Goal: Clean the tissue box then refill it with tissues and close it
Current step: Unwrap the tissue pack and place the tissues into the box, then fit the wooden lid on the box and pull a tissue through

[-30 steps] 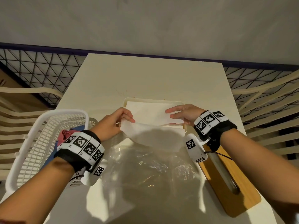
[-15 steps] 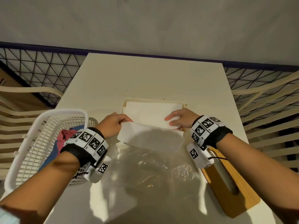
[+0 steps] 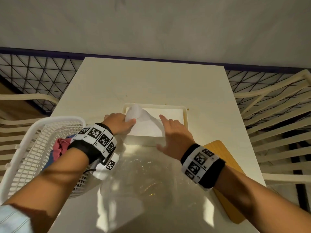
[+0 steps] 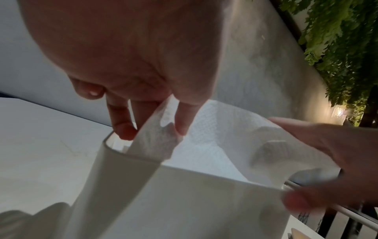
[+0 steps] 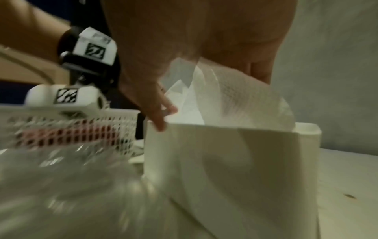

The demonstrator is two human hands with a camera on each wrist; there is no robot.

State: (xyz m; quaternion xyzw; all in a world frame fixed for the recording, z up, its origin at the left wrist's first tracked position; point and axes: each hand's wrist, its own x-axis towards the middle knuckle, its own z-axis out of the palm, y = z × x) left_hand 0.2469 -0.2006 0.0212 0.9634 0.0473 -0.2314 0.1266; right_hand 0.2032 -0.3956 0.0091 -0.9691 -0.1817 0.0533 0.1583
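Rectangular cream plastic tissue box [image 3: 155, 140] sits mid-table, lidless, filled with white embossed tissues [image 3: 170, 115]. Left hand [image 3: 117, 123] pinches a lifted tissue corner; right hand [image 3: 175, 135], fingers straight, presses the stack.

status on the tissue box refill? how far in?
Done: tissue stack sits inside the open tissue box; empty plastic wrapper lies in front. In hand: left hand pinches the top tissue up; right hand rests flat at the box's near edge. Left: fit the wooden lid, still on the table.
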